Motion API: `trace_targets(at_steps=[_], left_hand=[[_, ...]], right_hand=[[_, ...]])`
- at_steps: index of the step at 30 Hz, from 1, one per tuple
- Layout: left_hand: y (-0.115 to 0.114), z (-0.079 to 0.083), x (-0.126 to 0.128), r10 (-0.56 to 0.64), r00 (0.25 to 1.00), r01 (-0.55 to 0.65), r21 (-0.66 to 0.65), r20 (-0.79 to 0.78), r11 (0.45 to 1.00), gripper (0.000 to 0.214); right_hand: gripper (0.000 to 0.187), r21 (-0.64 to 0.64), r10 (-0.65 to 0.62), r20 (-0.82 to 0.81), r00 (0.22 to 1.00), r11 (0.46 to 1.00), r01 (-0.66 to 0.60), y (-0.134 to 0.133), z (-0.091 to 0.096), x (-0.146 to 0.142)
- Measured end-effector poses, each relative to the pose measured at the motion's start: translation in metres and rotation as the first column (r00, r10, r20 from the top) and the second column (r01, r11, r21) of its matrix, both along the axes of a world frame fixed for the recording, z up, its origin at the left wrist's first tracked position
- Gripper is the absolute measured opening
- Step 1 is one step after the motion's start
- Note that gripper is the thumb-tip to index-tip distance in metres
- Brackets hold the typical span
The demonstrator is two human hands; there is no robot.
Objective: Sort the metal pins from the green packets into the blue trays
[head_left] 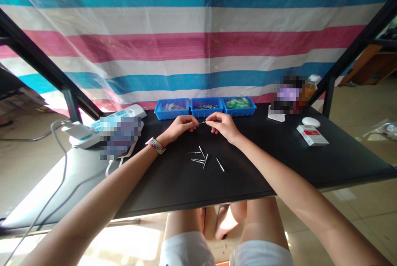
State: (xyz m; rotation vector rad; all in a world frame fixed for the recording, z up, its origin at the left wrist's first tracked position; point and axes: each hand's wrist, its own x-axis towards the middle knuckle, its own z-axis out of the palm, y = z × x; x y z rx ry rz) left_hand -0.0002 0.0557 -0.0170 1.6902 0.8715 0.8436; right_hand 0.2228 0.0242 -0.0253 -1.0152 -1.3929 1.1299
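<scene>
Both hands meet over the black table [248, 167], just in front of the blue bins. Between them runs a thin silver pop rivet [202, 122]. My left hand [181, 127], below a woven bracelet [155, 145], pinches one end with thumb and forefinger. The other end sits in the fingertips of my right hand [223, 125], which hide its tip. Nearer to me, several loose pop rivets [220, 165] lie scattered on the tabletop, some crossing each other.
At the back stand three blue bins: one with clear plastic bits [172, 113], one with metal pins [206, 112], one with green pieces [239, 111]. A power strip [124, 114] and phone [120, 138] lie left; a small box [312, 135], white mouse [311, 122] and bottle [312, 86] right.
</scene>
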Motion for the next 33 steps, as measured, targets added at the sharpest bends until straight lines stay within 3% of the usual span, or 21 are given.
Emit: trace_targets(at_steps=[5,11,16,25,33], left_hand=[[-0.0024,0.0026,0.0032,0.046,0.999,-0.046,0.002,0.019,0.999,0.038],[-0.0011,-0.0002,0.0037,0.045,0.998,-0.045,-0.002,0.042,0.999,0.039],[-0.0005,-0.0012,0.0037,0.052,0.998,-0.052,-0.001,0.044,0.999,0.041],[0.0009,-0.0026,0.0002,0.013,0.999,-0.011,-0.031,0.048,0.999,0.041],[0.0009,-0.0030,0.0003,0.018,1.000,-0.017,-0.032,0.017,0.999,0.041]], right_hand=[[0.024,-0.114,0.032,-0.040,0.999,0.993,-0.036,-0.0004,-0.0006,-0.0004],[0.027,-0.157,0.059,-0.035,0.998,0.986,-0.064,-0.0010,0.0025,0.0000],[0.024,-0.133,0.073,-0.023,0.997,0.988,-0.076,-0.0010,0.0011,0.0003],[0.019,0.021,0.035,-0.017,0.999,0.999,-0.035,-0.0013,-0.0019,-0.0009],[0.021,0.028,0.028,0.006,1.000,0.999,-0.028,-0.0002,-0.0044,-0.0026]])
